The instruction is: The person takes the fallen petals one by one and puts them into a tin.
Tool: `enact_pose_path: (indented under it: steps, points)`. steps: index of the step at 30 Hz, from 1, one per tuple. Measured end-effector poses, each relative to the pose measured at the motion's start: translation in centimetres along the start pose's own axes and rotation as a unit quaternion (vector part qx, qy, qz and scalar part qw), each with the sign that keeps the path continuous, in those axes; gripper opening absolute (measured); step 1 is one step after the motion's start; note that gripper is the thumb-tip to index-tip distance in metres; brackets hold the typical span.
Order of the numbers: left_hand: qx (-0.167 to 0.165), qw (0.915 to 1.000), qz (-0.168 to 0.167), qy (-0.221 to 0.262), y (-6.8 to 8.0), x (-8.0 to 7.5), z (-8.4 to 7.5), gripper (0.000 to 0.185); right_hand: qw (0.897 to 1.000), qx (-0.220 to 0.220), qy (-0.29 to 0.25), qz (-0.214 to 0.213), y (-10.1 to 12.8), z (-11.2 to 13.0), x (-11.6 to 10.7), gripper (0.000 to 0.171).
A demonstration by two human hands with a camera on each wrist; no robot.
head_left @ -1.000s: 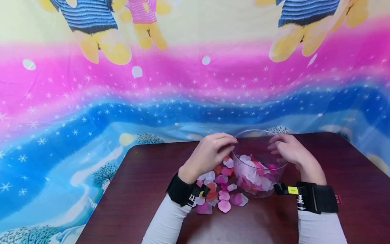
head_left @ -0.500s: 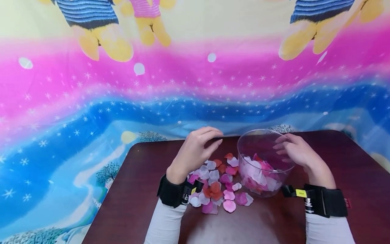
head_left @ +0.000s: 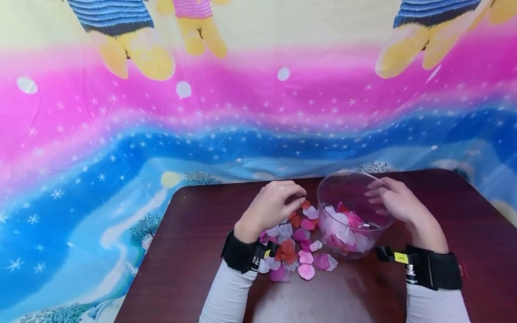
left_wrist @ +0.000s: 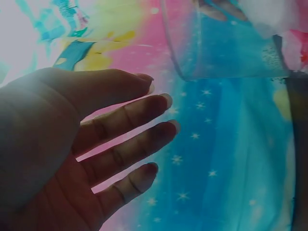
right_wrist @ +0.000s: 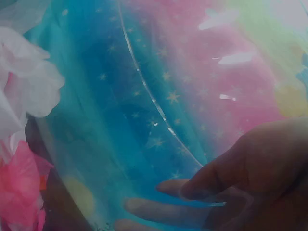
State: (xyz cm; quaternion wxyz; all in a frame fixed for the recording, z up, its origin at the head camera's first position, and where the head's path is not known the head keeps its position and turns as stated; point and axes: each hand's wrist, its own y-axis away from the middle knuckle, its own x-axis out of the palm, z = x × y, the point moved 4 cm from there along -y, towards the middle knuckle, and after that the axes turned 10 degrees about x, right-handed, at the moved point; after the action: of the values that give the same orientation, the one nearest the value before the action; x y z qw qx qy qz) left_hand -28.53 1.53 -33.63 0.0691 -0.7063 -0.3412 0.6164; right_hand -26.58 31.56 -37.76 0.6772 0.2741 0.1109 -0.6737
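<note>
A clear round bowl (head_left: pixel 355 255) stands on the table with pink, white and red flower petals (head_left: pixel 341 231) inside. My right hand (head_left: pixel 397 202) holds its right side near the rim, the fingers showing through the clear wall; in the right wrist view the thumb lies at the rim (right_wrist: pixel 163 118). To the left of the bowl, my left hand (head_left: pixel 274 206) hovers over loose petals (head_left: pixel 286 251) on the tabletop. Its fingers are slightly bent and apart in the left wrist view, with nothing held, and the bowl's wall (left_wrist: pixel 180 48) shows beyond the fingertips.
The dark red-brown table (head_left: pixel 194 251) has rounded far corners. Directly behind it hangs a printed cloth (head_left: pixel 242 107) in pink and blue, with snowflakes and bears. Both wrists wear black straps (head_left: pixel 444 269).
My left hand has drawn away leftward from the bowl's rim, then come back slightly right and lower over the loose petals. My right hand has stayed at the bowl's right side.
</note>
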Motion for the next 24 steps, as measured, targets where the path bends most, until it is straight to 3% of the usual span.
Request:
enact_pose_path:
  steps: [6,8,15,20,24]
  points:
    - [-0.012,0.9994,0.033,-0.001,-0.6,1.7,0.5,0.009,1.000,-0.007,0.008,-0.009,0.1,-0.1,-0.3,0.045]
    - [-0.020,0.9979,0.062,0.002,-0.5,2.7,0.9,0.009,1.000,-0.009,0.011,-0.008,0.1,-0.1,-0.1,0.045]
    - [-0.067,0.9769,0.201,-0.027,-0.4,6.7,2.0,0.020,1.000,-0.012,0.019,-0.013,0.2,-0.2,0.5,0.041]
    - [-0.078,0.9652,0.246,-0.041,-1.3,9.1,2.8,0.031,0.999,-0.010,0.027,-0.023,0.3,-0.1,0.4,0.041]
    - [-0.072,0.9598,0.262,-0.072,-2.2,10.1,3.5,0.036,0.999,-0.010,0.036,-0.028,0.4,0.3,0.2,0.042]
